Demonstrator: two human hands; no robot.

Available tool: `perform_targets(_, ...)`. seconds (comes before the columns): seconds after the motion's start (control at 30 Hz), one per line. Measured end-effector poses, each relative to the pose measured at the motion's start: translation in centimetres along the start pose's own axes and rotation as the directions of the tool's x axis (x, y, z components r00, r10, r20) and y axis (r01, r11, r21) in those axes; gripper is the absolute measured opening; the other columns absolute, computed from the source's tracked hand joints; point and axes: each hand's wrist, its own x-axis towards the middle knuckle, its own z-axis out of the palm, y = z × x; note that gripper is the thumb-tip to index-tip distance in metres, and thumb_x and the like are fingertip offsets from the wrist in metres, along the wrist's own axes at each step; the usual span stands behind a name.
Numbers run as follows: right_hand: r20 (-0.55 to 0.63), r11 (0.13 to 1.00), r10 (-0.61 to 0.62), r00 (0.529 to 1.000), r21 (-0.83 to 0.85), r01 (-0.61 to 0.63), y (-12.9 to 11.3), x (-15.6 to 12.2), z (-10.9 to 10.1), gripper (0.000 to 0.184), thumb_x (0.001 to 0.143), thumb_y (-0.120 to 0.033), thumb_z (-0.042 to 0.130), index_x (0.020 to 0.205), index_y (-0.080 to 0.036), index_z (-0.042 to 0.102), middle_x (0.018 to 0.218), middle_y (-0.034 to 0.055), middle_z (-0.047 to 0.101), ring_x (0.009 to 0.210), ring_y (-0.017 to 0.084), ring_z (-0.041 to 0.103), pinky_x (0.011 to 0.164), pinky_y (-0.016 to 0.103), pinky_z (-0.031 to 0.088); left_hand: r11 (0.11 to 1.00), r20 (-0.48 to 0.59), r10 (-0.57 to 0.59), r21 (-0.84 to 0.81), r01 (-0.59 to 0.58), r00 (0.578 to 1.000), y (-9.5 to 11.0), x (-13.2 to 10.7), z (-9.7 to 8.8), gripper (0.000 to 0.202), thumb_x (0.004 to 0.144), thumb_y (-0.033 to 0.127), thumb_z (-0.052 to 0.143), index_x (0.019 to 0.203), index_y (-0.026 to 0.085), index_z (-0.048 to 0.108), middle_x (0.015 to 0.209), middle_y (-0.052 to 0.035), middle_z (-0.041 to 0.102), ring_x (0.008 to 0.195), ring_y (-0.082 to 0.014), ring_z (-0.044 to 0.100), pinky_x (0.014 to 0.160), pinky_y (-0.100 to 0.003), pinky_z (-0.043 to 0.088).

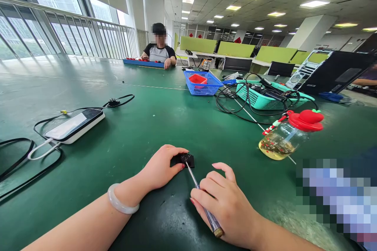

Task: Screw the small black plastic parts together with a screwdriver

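Note:
On the green tabletop in front of me lies a small black rectangular part (190, 160) with tiny holes or screws on it. My left hand (163, 167) pinches it from the left between thumb and fingers, and a pale bangle rings that wrist. In my right hand (225, 200) is a screwdriver (194, 180) with a metal shaft and a translucent purplish handle, held slanted. Its tip meets the top of the black part, close to my left fingertips. Exactly what the tip sits on is too small to tell.
A white power bank-like device (77, 125) with cables lies left. Ahead stand a blue basket (203, 88) and a teal basket (259, 102) with tangled black cables. A red-lidded glass bottle (284, 141) stands right. A person (160, 53) sits at the far end by a blue tray (144, 62).

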Motion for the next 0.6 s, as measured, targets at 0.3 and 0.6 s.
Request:
perform_targets(0.3, 0.041, 1.000, -0.002, 0.999, -0.031, 0.004, 0.24, -0.28, 0.22, 0.010, 0.085, -0.014, 0.055, 0.080, -0.021, 0.061, 0.065, -0.0028, 0.053, 0.067, 0.014, 0.046, 0.101, 0.046, 0.028, 1.000, 0.002, 0.023, 0.004, -0.023, 1.000, -0.04, -0.08, -0.04, 0.037, 0.079, 0.022, 0.064, 0.116, 0.027, 0.065, 0.115, -0.0024, 0.070, 0.111, -0.0231, 0.059, 0.100, -0.041, 0.047)
perform_targets(0.6, 0.076, 0.999, -0.026, 0.997, -0.028, 0.029, 0.42, -0.40, 0.36, 0.013, 0.085, -0.013, 0.054, 0.075, -0.021, 0.059, 0.064, -0.0030, 0.050, 0.066, 0.014, 0.043, 0.102, 0.047, 0.028, 1.000, 0.016, 0.025, 0.009, -0.025, 1.000, -0.06, 0.02, -0.05, 0.036, 0.081, 0.024, 0.063, 0.117, 0.027, 0.064, 0.116, -0.0019, 0.070, 0.112, -0.0228, 0.059, 0.101, -0.040, 0.047)
